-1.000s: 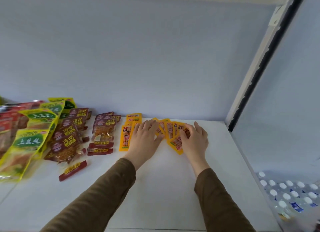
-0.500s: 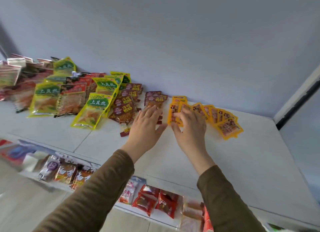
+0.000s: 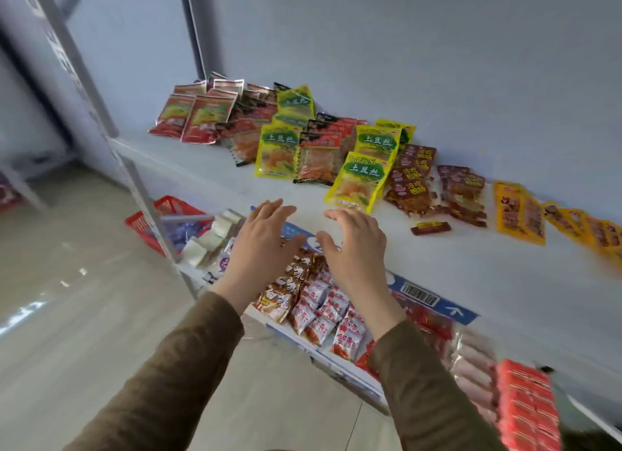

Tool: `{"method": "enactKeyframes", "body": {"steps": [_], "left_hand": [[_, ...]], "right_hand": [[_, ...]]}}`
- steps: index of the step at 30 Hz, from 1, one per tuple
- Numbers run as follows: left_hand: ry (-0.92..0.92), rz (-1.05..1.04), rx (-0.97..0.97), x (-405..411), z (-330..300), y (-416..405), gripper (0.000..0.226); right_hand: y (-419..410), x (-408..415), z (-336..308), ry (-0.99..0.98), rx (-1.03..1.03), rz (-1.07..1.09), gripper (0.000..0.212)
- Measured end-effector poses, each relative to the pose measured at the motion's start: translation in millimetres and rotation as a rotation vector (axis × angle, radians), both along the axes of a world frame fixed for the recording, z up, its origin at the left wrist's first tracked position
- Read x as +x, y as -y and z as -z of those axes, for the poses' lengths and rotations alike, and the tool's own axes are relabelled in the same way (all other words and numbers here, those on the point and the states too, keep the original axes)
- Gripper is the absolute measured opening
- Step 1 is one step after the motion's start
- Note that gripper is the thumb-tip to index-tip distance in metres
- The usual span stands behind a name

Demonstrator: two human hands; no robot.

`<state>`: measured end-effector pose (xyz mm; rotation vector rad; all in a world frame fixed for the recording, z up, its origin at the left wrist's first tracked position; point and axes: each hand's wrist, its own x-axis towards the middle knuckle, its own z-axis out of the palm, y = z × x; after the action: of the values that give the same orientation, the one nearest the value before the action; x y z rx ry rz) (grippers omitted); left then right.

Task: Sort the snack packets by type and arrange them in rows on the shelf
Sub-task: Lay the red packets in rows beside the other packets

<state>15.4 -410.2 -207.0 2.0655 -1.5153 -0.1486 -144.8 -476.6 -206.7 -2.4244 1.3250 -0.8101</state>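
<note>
Both my hands have come away from the flat orange-yellow sachets (image 3: 520, 211), which now lie fanned in an overlapping row at the right end of the white shelf board (image 3: 437, 265). My view has also swung left. A second ago those sachets sat right under my fingers and filled the middle of what I saw. Half a second ago I was nudging the leftmost one into line. Now they sit well off to my right and I touch none of them.

My left hand (image 3: 261, 245) and my right hand (image 3: 356, 245) hover side by side over the shelf's front edge. The fingers of each grip are spread and straight, holding nothing.

I take this to mean the orange-yellow row is finished for now and I am moving to the next type. Ahead of me lie the yellow plastic packets with green labels (image 3: 358, 181), mixed in among the red-and-clear packets (image 3: 318, 158). Further left, the red foil packets with a pale picture (image 3: 198, 117) lean near the back wall. The dark brown packets with yellow lettering (image 3: 410, 178) lie between the yellow ones and the orange-yellow row, with one small dark red stick (image 3: 430, 228) loose in front of them. The yellow and red packets look the least sorted, so my guess is they come next.

Below, the lower shelf of small red-and-white sachets (image 3: 323, 312) has come into view, as has a red plastic basket (image 3: 158, 222) on the floor.
</note>
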Motion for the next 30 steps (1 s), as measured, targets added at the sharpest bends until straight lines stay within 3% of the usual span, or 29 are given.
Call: {"method": "enactKeyframes", "body": {"steps": [11,22,30], "left_hand": [[-0.052,-0.196,0.034,138.5,3.0,-48.4,0.058],[0.078,-0.34,0.079,295.0,-10.4,-27.8,0.063],[0.081,-0.241,0.044,366.3,-10.5,11.2,0.062]], "right_hand": [[-16.9,147.3,4.1,-0.037,-0.015,-0.164,0.042],[29.3,318.0,-12.1,-0.007,-0.023,-0.267,0.042],[53.7,382.8,-9.5,-0.018,-0.018,-0.179,0.041]]}}
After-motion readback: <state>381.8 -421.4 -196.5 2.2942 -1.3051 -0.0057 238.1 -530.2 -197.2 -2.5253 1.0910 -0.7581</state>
